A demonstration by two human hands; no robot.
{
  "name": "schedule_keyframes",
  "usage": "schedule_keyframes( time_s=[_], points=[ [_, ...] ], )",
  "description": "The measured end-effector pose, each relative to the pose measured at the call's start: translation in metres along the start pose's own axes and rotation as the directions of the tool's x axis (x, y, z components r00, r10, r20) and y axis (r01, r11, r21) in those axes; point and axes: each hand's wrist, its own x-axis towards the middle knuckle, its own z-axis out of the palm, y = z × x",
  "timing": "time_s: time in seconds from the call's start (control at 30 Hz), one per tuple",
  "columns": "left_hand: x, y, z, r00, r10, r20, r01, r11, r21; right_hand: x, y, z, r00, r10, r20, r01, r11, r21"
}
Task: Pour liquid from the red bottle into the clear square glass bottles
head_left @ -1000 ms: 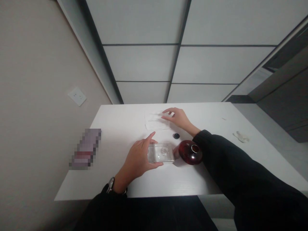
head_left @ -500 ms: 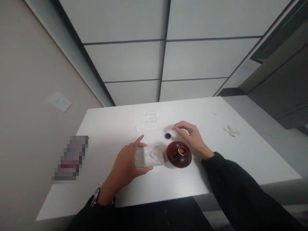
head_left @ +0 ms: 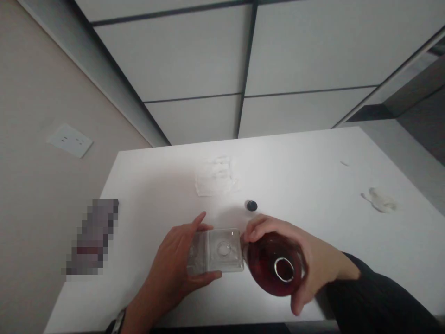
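My left hand (head_left: 174,262) grips the left end of a clear plastic case (head_left: 225,253), thumb along the near side and fingers along the far side. A shallow round recess shows in the case's right half. My right hand (head_left: 314,253) is wrapped round a dark red, rounded glass bottle (head_left: 269,271) from its far and right sides. The bottle's round open mouth, with a bright rim, tilts toward me. Beyond the bottle, a small black cap (head_left: 251,205) lies on the white table.
A thin, clear or whitish packet (head_left: 215,177) lies flat toward the back of the table (head_left: 295,167). At the right sits a crumpled whitish scrap (head_left: 381,200), with a thin sliver behind it. A pixelated item (head_left: 92,239) rests by the left edge. White cabinet panels rise behind.
My right hand has come from beyond the red bottle to close round it, and the bottle now looks larger and tipped toward me. My left hand still holds the case. The view has shifted.
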Motion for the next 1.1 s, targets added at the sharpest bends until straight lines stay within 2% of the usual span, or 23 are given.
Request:
schedule_keyframes(
  time_s=[0.27,0.4,0.53,0.67,0.9,1.1],
  points=[
    [0.001,0.006,-0.003,0.998,-0.053,0.027,0.054,0.998,-0.018,-0.003,0.010,-0.002,0.996,0.020,-0.085,-0.008,0.990,0.142],
    [0.008,0.004,-0.003,0.994,-0.092,0.055,0.093,0.995,-0.024,0.000,0.005,-0.003,0.989,-0.034,-0.143,0.033,0.999,-0.011],
    [0.022,-0.002,-0.004,0.999,-0.042,0.021,0.043,0.999,-0.018,0.002,0.001,0.001,0.973,-0.082,-0.216,0.048,0.986,-0.161],
    [0.035,-0.009,-0.003,1.000,0.006,-0.016,-0.007,1.000,-0.026,0.007,0.003,0.006,0.945,-0.165,-0.283,0.125,0.980,-0.152],
    [0.039,-0.014,0.000,0.995,0.066,-0.070,-0.071,0.995,-0.068,0.014,0.004,0.003,0.931,-0.258,-0.259,0.211,0.958,-0.195],
    [0.038,-0.015,0.002,0.995,0.070,-0.075,-0.076,0.995,-0.072,0.012,0.011,0.003,0.938,-0.219,-0.269,0.184,0.971,-0.150]
  ],
)
